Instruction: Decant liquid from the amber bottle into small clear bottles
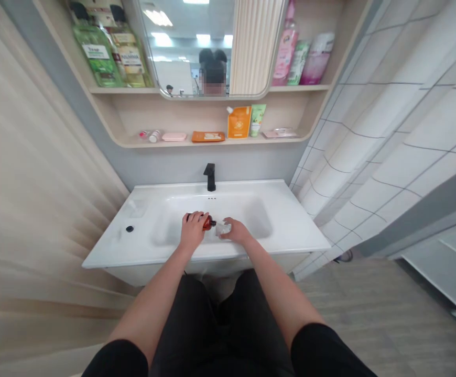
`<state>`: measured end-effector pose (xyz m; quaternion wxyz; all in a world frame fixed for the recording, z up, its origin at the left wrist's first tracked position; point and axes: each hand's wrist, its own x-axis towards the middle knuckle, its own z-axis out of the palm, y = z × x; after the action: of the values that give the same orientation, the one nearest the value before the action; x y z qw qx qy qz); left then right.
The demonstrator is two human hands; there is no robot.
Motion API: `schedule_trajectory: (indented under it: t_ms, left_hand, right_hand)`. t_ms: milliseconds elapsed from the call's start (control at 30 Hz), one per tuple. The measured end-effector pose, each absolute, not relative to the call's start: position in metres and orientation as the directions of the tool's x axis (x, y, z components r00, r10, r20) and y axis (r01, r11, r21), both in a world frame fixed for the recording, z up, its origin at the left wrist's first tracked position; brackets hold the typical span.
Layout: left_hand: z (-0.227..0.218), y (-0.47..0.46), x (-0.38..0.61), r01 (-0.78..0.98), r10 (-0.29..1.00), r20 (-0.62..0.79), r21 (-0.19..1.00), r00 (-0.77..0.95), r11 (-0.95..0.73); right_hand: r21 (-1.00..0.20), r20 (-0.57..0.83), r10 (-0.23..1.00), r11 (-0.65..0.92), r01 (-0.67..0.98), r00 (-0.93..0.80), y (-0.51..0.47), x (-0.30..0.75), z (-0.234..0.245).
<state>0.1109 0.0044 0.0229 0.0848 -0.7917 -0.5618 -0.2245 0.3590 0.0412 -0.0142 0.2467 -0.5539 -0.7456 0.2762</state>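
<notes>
My left hand (192, 230) is wrapped round an amber-brown bottle (207, 223), which lies on its side in the air over the sink (259, 217). The bottle's narrow dark neck points right, to the mouth of a small clear cup (223, 229). That cup is tilted in my right hand (236, 230), its fingers closed round the far side. Whether liquid flows between bottle and cup is too small to tell. On the counter at left lies a round black cap (129, 229), with a faint clear container (137, 208) behind it.
A black faucet (210, 177) rises behind the basin. Above it, a shelf holds an orange pouch (239, 122), a green tube (257, 120), an orange packet (208, 136) and a pink bar (174, 136). The mirror (191, 47) hangs between shelves of bottles. A curtain (35, 183) borders the left side.
</notes>
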Motion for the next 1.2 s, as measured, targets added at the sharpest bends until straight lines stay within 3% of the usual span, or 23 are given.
schedule_trajectory:
  t_ms: [1200]
  left_hand:
    - [0.0226, 0.0043, 0.1105, 0.922, 0.84, 0.47, 0.124, 0.272, -0.368]
  right_hand:
    - [-0.672, 0.05, 0.964, 0.226, 0.705, -0.261, 0.0411, 0.3589, -0.0126]
